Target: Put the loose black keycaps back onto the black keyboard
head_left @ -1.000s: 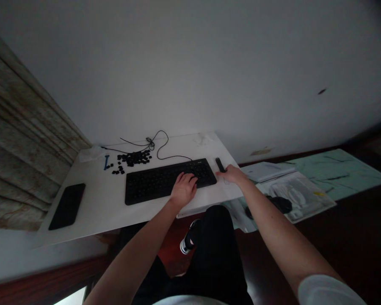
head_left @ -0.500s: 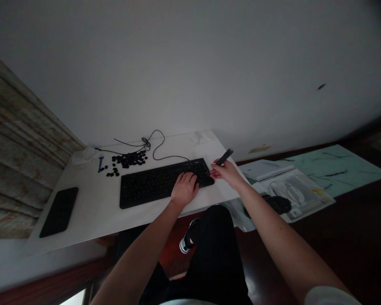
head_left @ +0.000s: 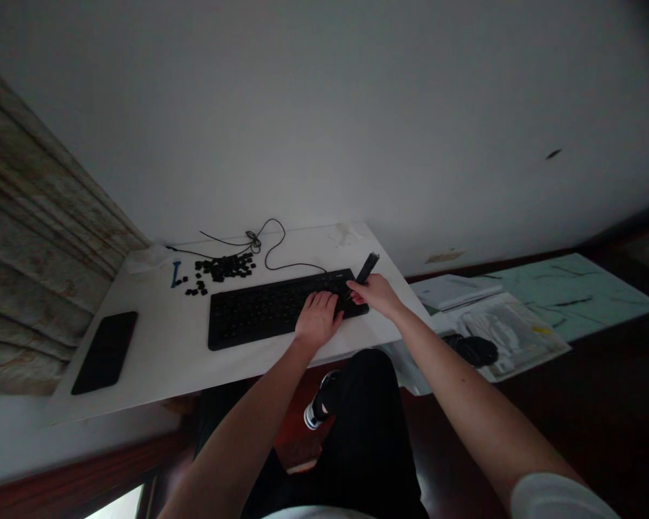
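My left hand rests on the right half of a black computer keyboard, fingers spread and holding nothing. My right hand is at the keyboard's top right corner, gripping a slim black stick-shaped tool that points up and away. Left of the keyboard lies a heap of small black keycaps, with a blue tool beside it. What the black tool's tip does is hidden by its small size.
A black smartphone lies on the white desk board, and a black cable loops behind the keyboard. A curtain hangs at left. Right of the board are papers, a plastic sleeve and a green marbled sheet.
The black tool, lying by the keyboard a second ago, is now lifted in my right hand. That hand has moved left over the keyboard's corner, and the tool stands more upright.
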`<state>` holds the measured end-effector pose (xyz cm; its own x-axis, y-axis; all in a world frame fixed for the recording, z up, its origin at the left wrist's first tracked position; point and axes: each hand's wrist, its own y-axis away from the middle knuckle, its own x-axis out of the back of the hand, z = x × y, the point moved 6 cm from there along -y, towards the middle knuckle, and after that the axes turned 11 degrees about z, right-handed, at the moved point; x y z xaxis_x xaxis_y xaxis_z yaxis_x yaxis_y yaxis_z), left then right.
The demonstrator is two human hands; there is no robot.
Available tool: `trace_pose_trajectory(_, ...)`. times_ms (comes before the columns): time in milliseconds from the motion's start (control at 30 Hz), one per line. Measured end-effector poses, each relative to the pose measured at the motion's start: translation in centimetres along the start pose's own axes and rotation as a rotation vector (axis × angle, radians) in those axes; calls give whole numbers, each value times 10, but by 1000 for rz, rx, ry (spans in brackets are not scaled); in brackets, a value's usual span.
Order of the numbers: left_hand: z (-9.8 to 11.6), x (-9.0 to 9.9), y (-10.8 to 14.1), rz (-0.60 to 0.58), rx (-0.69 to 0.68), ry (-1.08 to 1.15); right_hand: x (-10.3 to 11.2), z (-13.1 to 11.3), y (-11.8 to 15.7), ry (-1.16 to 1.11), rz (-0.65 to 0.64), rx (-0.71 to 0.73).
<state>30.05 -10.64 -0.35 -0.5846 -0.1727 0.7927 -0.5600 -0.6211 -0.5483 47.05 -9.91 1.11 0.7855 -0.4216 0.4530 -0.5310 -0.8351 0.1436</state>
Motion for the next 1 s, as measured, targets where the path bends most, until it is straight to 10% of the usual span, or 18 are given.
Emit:
trace_pose_trajectory(467,8,2,-19,-32,77,51,8,-5,16,-354,-116,-201)
trace_pose_trajectory(1000,6,-2,-41,-88,131,82,18,-10,9,111,78,143)
